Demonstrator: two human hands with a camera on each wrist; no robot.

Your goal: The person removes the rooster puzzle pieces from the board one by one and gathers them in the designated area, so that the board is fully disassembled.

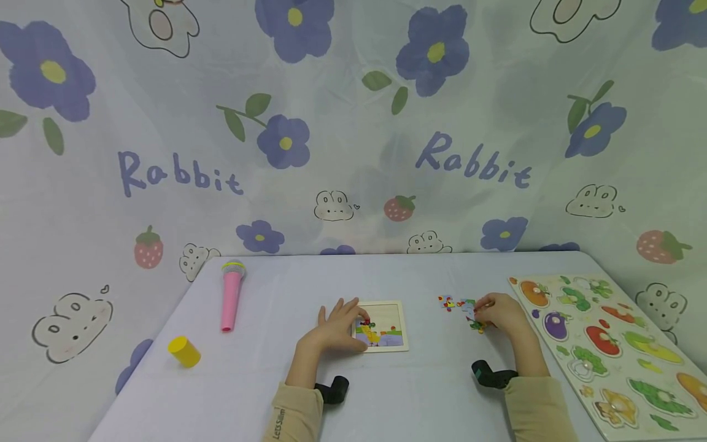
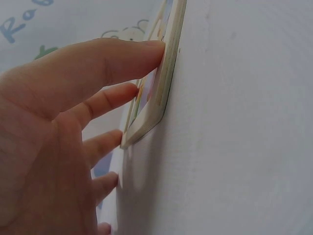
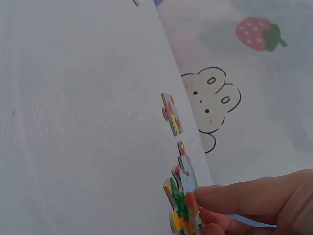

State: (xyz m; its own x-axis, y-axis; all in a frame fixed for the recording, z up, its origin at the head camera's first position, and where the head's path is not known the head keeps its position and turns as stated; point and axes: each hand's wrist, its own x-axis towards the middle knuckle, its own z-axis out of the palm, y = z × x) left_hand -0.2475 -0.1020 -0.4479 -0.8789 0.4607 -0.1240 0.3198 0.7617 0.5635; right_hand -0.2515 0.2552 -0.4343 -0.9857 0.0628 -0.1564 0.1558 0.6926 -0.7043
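Note:
A small wooden jigsaw puzzle tray [image 1: 405,334] lies on the table, partly filled with picture pieces along its lower part. My left hand [image 1: 333,329] rests at its left side, fingers spread. In the left wrist view the thumb [image 2: 132,56] presses the tray's edge [image 2: 164,83] and the index finger touches its face. Right of the tray, my right hand [image 1: 504,314] pinches a jigsaw piece [image 3: 188,174] among several loose, overlapping ones; its fingertips partly cover them. One more jigsaw piece [image 1: 446,302] lies just left of that cluster.
A pink toy microphone [image 1: 231,301] and a yellow cylinder [image 1: 185,352] are at the left of the white table [image 1: 248,368]. A large vegetable puzzle board [image 1: 580,331] covers the right side. Behind hangs a curtain [image 1: 353,153] with rabbits and flowers.

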